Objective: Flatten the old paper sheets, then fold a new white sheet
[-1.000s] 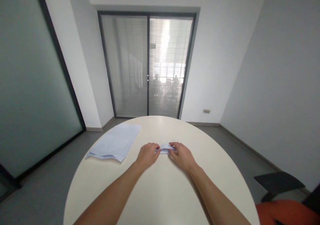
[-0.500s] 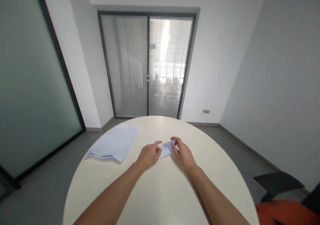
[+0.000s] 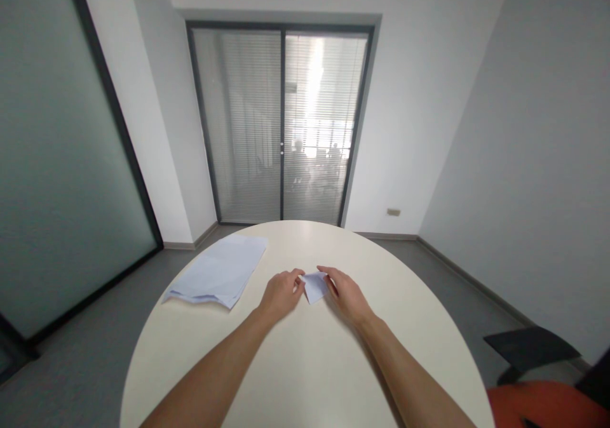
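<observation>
A small folded piece of white paper (image 3: 315, 287) is held between my two hands, a little above or on the table; which, I cannot tell. My left hand (image 3: 282, 292) pinches its left edge between thumb and fingers. On the other side, my right hand (image 3: 347, 293) grips the right edge, its index finger reaching over the top corner. To the left of my hands lies a stack of larger white sheets (image 3: 222, 268), slightly curled at the near edge.
The round cream table (image 3: 295, 364) extends beneath both forearms. An orange and black chair (image 3: 548, 402) stands at the lower right, close to the table's edge. Beyond the table is a glass door with blinds (image 3: 238, 129), and a frosted panel (image 3: 61, 161) rises at the left.
The small paper has turned between my hands, its lower corner now pointing more downward. My left fingers have closed on its left edge; my right fingers have shifted slightly left over it.
</observation>
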`<state>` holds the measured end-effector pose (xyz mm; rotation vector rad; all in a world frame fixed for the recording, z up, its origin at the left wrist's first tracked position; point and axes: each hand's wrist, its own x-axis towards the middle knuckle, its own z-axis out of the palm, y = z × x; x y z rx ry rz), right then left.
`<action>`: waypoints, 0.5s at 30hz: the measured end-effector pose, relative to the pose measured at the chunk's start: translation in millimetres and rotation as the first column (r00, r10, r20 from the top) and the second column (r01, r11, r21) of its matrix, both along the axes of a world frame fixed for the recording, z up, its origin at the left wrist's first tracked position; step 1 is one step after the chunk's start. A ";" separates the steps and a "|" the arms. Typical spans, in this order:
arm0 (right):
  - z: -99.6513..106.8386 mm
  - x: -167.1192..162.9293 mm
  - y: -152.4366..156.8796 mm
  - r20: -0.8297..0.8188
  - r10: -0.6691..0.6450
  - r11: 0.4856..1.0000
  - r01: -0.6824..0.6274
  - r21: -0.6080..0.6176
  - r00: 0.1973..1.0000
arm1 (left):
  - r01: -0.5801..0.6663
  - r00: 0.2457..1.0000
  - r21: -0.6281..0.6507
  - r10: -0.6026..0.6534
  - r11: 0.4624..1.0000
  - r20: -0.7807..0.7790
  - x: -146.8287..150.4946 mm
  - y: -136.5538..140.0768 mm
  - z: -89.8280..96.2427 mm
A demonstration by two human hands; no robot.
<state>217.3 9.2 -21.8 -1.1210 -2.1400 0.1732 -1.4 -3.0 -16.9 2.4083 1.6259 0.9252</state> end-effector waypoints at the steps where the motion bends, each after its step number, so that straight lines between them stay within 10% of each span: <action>1: 0.8 -0.2 -0.8 0.004 0.009 1.000 -0.009 0.002 1.000 | -0.006 1.000 0.006 0.006 1.000 -0.004 -0.2 0.1 -0.1; 15: 10.9 -4.4 -11.7 0.088 0.178 0.984 -0.174 -0.049 0.980 | -0.071 0.997 0.049 0.073 0.996 -0.029 -4.7 6.4 -8.5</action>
